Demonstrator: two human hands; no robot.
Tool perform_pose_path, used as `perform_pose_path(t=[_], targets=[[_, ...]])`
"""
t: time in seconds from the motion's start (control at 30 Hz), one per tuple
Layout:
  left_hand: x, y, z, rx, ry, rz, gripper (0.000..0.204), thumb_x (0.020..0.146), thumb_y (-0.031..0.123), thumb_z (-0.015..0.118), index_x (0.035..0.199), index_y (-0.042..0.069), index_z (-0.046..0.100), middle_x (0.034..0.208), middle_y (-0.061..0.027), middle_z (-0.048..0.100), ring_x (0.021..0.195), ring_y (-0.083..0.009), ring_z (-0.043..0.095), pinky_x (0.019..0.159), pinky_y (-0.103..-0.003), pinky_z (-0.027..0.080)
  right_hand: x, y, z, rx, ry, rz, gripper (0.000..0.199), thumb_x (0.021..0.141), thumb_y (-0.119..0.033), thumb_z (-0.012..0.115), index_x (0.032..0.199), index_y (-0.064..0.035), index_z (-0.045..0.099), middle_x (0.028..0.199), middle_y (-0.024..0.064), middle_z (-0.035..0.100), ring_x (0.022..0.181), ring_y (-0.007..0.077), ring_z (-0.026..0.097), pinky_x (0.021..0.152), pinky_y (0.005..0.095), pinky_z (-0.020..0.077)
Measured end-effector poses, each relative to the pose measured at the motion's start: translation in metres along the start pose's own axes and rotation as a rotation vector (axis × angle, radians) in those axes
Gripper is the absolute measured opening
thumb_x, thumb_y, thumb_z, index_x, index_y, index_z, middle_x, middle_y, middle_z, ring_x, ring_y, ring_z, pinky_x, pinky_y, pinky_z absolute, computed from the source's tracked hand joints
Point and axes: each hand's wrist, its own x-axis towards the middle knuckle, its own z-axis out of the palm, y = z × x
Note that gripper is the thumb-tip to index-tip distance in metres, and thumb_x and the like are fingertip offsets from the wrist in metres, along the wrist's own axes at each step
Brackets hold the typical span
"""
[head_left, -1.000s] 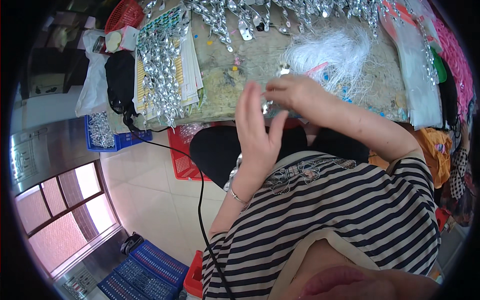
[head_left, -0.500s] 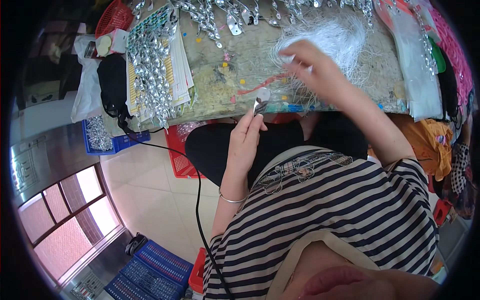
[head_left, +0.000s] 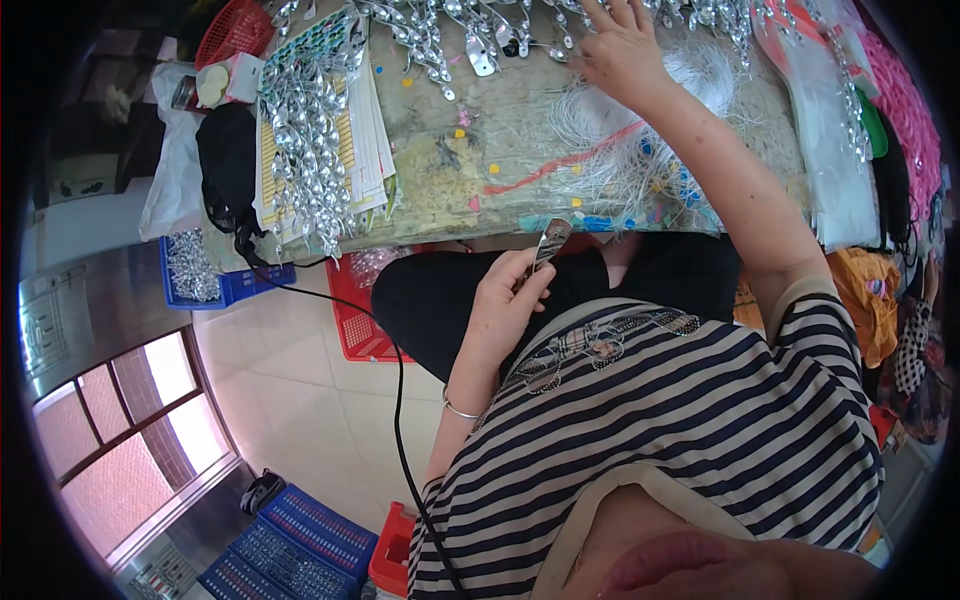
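Observation:
My left hand (head_left: 505, 305) is closed on a shiny silver metal strip (head_left: 553, 238) with a rounded end. It holds the strip over my lap, just off the table's near edge. My right hand (head_left: 622, 62) reaches to the far side of the table, fingers stretched out and apart, beside a row of twisted silver ornaments (head_left: 420, 45). Nothing shows in its grasp, though its fingertips meet the picture's upper edge. Under the right forearm spreads a tangle of white threads (head_left: 690, 75), and a red strand (head_left: 545, 174) runs out of it leftward over the worn tabletop (head_left: 430, 212).
More silver spirals (head_left: 305, 140) lie on stacked cards at the left, near a black pouch (head_left: 225, 150) with a cable. Clear plastic bags (head_left: 835, 150) cover the right side. Below are a red crate (head_left: 365, 325), a blue bin (head_left: 240, 288) and blue trays (head_left: 290, 550).
My right hand has moved away from the threads to the far silver ornaments. My left hand has shifted slightly right and down with the metal strip. More of the red strand shows.

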Motion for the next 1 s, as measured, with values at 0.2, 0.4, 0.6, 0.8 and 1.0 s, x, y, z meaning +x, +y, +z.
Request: perform_pose_path(t=[0.2,0.4,0.6,0.8,1.0], targets=[[-0.003,-0.006,-0.007,-0.057,0.064,-0.001,0.025,0.088,0.011,0.061,0.112,0.002,0.060,0.083,0.0018,0.056,0.068,-0.0038,0.053,0.056,-0.017,0.046,0.027,-0.017,-0.041,-0.144,-0.413,0.193,0.015,0.074,-0.024,0.067,0.082,-0.0114,0.070,0.136,0.0184,0.042,0.126,0.0398,0.034,0.102,0.0539,0.0279],[0.000,0.001,-0.011,-0.138,0.143,0.048,0.027,0.090,0.012,0.058,0.115,0.002,0.059,0.081,0.0036,0.055,0.060,-0.0014,0.047,0.051,-0.016,0.041,0.065,-0.066,-0.112,0.391,-0.339,0.473,0.012,0.078,-0.023,0.069,0.079,-0.0116,0.070,0.134,0.0196,0.044,0.123,0.0371,0.039,0.104,0.0493,0.0271],[0.001,0.028,-0.017,-0.197,0.096,0.094,0.028,0.088,0.013,0.062,0.113,0.003,0.058,0.078,0.0027,0.052,0.055,-0.0012,0.044,0.046,-0.015,0.038,0.024,-0.112,-0.129,0.708,-0.454,0.358,0.010,0.082,-0.016,0.065,0.086,-0.0071,0.065,0.107,0.0099,0.057,0.109,0.0239,0.049,0.098,0.0361,0.0331],[-0.001,0.046,-0.008,-0.200,-0.032,0.091,0.033,0.081,0.008,0.068,0.113,0.003,0.061,0.070,0.0040,0.057,0.049,-0.0005,0.044,0.044,-0.014,0.034,0.001,-0.145,-0.130,0.883,-0.696,0.342,0.009,0.083,-0.013,0.064,0.081,-0.0049,0.061,0.093,0.0084,0.051,0.097,0.0231,0.048,0.089,0.0351,0.0373],[-0.008,0.046,-0.010,-0.172,0.072,0.023,0.016,0.083,0.010,0.067,0.095,0.000,0.068,0.074,-0.0022,0.065,0.047,-0.0006,0.044,0.042,-0.014,0.032,-0.002,-0.131,-0.137,1.081,-0.719,0.718,0.011,0.087,-0.015,0.061,0.083,-0.0049,0.061,0.089,0.0045,0.048,0.088,0.0158,0.050,0.080,0.0276,0.0403]])
